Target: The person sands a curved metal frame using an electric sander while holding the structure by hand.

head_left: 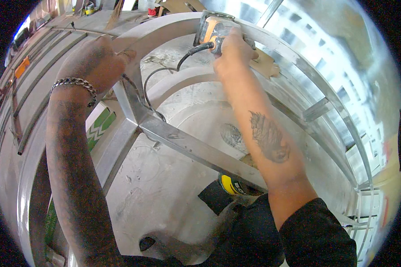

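Note:
My right hand (pixel 237 48) is closed round an orange and grey power sander (pixel 213 29), whose flat base lies against the curved top rail of a pale metal frame (pixel 169 27). From the sander a black cord (pixel 179 66) hangs down inside the frame, and a stretch of cord runs up close to my left hand. Further left, my left hand (pixel 93 60) is closed over the same curved rail, the thumb along it; most of its fingertips are hidden. A silver chain bracelet (pixel 74 82) circles that wrist.
Crossbars (pixel 191 149) of the frame span the space below my arms. A black and yellow round container (pixel 234 184) stands near my body on the dusty floor (pixel 138 178). Metal bars (pixel 40 78) lie at the left, with an orange object (pixel 22 66). Cardboard (pixel 265 62) lies beyond my right hand.

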A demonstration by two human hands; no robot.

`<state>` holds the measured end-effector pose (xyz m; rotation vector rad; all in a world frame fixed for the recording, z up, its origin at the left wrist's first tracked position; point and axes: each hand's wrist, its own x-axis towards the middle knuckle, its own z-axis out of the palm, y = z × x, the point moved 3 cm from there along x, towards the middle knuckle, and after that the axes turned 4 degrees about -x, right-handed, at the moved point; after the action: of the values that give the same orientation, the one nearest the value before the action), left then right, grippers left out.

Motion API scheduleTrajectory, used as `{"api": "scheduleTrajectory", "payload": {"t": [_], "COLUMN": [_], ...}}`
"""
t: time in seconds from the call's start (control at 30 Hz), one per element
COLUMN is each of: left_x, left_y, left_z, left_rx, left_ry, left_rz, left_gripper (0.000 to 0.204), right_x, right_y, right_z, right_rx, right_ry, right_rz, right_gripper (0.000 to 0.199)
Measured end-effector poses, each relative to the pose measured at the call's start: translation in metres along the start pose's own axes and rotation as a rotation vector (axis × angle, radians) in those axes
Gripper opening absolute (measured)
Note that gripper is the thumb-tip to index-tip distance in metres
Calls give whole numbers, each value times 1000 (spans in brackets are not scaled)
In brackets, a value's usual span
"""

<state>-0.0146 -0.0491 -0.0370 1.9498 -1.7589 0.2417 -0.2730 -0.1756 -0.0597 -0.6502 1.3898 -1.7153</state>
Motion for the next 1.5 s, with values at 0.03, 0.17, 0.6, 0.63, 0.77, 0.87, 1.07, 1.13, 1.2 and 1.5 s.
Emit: {"api": "scheduleTrajectory", "payload": {"t": [0.03, 0.17, 0.6, 0.63, 0.77, 0.87, 1.07, 1.13, 1.2, 1.5], "left_x": [1, 4, 4, 5, -1, -8, -6, -8, -10, -11], "left_y": [-1, 5, 0, -1, 3, 11, 17, 15, 16, 22], "left_z": [2, 0, 1, 3, -1, -10, -16, -15, -15, -24], "left_rx": [-28, 117, 16, -31, 15, -48, 46, -11, -4, -61], "left_ry": [20, -34, -69, -60, 13, -3, -120, -73, -41, -121], "left_rz": [-22, 61, 26, 56, 9, -84, -26, -94, -96, -162], "left_gripper": [61, 59, 54, 54, 54, 53, 54, 55, 56, 59], "right_x": [3, 11, -45, -45, -33, -20, -10, -7, -5, 27], "right_y": [0, 2, 2, 2, 3, 4, -2, -4, -6, -5], "right_z": [0, 3, 2, 1, 2, 4, 0, -1, -1, -7], "right_rx": [12, 72, -15, -51, -62, -14, 3, 26, 21, -18], "right_ry": [-4, -29, -109, -111, -99, -130, -7, 0, 45, 189], "right_rz": [-15, 2, 11, 20, 35, 38, -15, 36, 26, 42], "right_gripper": [82, 80, 88, 88, 88, 88, 84, 88, 86, 83]}}
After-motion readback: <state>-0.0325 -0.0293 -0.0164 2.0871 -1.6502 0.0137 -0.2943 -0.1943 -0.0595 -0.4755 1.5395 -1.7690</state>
